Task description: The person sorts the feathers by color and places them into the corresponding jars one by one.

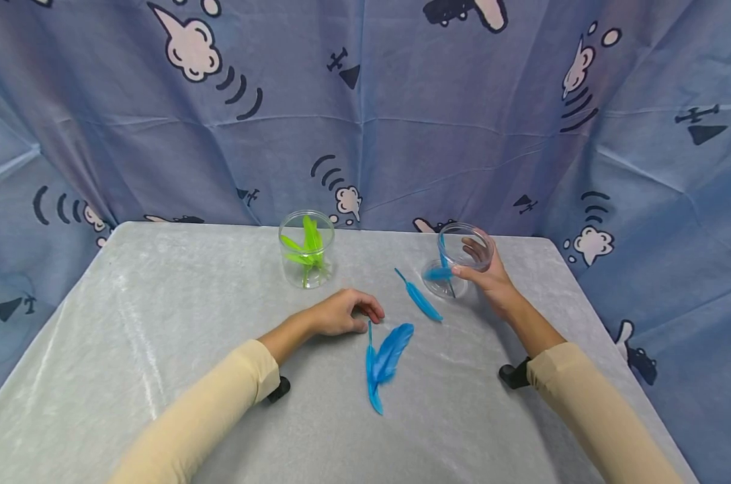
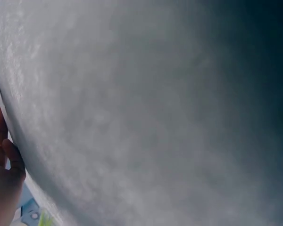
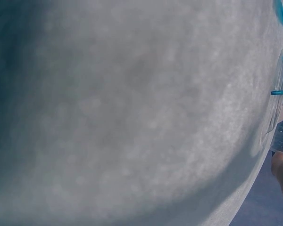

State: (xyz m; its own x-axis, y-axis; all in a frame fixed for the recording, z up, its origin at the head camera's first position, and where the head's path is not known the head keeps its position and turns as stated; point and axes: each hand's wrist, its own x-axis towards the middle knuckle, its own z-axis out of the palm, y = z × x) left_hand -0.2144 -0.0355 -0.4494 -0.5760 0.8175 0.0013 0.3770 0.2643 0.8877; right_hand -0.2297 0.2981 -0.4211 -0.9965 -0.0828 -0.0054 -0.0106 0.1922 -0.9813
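Blue feathers: two lie loose on the grey table [image 1: 160,316], w/ a third inside the clear jar [image 1: 459,262] that the right hand [image 1: 492,279] grips. That jar is tilted, mouth leaning toward the person, base resting on the table; thumb on its near rim, fingers curled round the far side. The feather inside [image 1: 441,272] sits against the jar's lower wall, quill pointing up.

Left hand [image 1: 341,314] rests knuckles-up on the table, fingers loosely curled, holding nothing. Its fingertips are just beside the quill tip of the big blue feather [image 1: 385,359], which lies just to the right of the hand and runs back toward the person; whether they touch it I can't tell. Smaller blue feather [image 1: 420,299] lies btwn the two hands, apart from both, nearer the right.

Second clear jar [image 1: 306,249] stands upright beyond the left hand, well apart from it, w/ green feathers [image 1: 305,252] in it.

Wrist views: mostly blurred table surface; left wrist shows fingers [image 2: 2,160] at the frame edge, right wrist a sliver of jar and blue at the edge.
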